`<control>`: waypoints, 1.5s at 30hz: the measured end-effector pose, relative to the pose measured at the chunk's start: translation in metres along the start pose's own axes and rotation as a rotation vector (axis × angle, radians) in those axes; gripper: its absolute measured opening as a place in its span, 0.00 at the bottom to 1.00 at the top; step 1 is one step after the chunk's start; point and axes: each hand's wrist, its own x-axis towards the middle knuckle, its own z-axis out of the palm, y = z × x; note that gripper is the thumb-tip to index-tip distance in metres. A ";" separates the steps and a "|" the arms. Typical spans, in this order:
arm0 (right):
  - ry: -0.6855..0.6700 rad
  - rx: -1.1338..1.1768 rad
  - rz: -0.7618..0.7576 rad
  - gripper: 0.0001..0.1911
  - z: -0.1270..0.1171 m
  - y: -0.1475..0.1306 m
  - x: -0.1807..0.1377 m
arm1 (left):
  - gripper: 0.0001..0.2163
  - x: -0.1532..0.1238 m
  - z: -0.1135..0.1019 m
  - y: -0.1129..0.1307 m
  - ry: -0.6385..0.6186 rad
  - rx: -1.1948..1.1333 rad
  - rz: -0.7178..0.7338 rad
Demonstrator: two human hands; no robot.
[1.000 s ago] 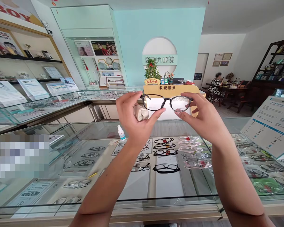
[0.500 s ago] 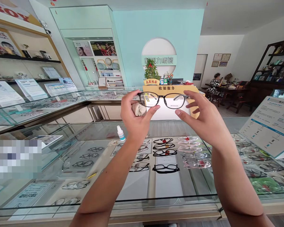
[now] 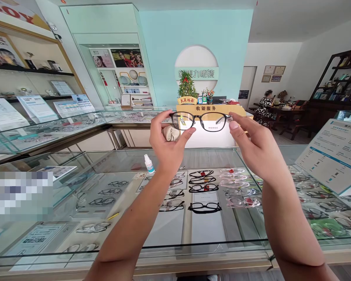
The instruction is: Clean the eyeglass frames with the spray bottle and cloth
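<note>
I hold a pair of black-framed glasses (image 3: 201,121) up at chest height above the glass display counter (image 3: 210,246). My left hand (image 3: 166,142) pinches the left lens rim between thumb and fingers, and a balled beige cloth (image 3: 170,134) is tucked in its palm. My right hand (image 3: 259,150) grips the right end of the frame at the hinge with thumb and forefinger. The lenses face away from me, toward the cashier desk.
Rows of glasses (image 3: 204,188) lie inside the counter below. A small spray bottle (image 3: 149,164) stands on the glass. A tilted info board (image 3: 336,156) is at right, and a side counter (image 3: 46,132) with leaflets at left. A person (image 3: 265,105) sits at a far table.
The glasses have risen slightly and levelled out. My right hand has slid from beneath the right lens to grip the frame's right end.
</note>
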 end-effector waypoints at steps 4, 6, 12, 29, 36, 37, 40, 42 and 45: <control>-0.005 0.022 0.008 0.37 0.004 0.009 0.005 | 0.35 -0.001 -0.002 0.003 0.035 0.044 0.049; -0.022 0.061 0.020 0.37 0.007 0.015 0.009 | 0.37 -0.001 -0.003 0.005 0.062 0.070 0.090; -0.003 0.230 0.069 0.36 0.016 0.029 0.020 | 0.38 -0.003 -0.004 0.010 0.100 0.092 0.151; 0.072 0.180 0.038 0.26 0.019 0.025 0.017 | 0.40 -0.008 0.004 -0.007 0.070 0.048 0.065; 0.065 0.157 0.037 0.24 0.020 0.027 0.020 | 0.38 -0.010 0.009 -0.010 0.018 -0.027 0.011; 0.063 0.160 0.038 0.25 0.021 0.028 0.021 | 0.38 -0.011 0.010 -0.012 0.007 -0.037 -0.010; 0.058 0.179 0.045 0.25 0.023 0.029 0.022 | 0.37 -0.012 0.013 -0.017 -0.006 -0.059 -0.061; 0.045 0.194 0.053 0.25 0.024 0.028 0.023 | 0.36 -0.012 0.015 -0.019 -0.003 -0.068 -0.075; 0.030 0.231 0.063 0.24 0.024 0.026 0.023 | 0.35 -0.011 0.015 -0.020 -0.010 -0.089 -0.090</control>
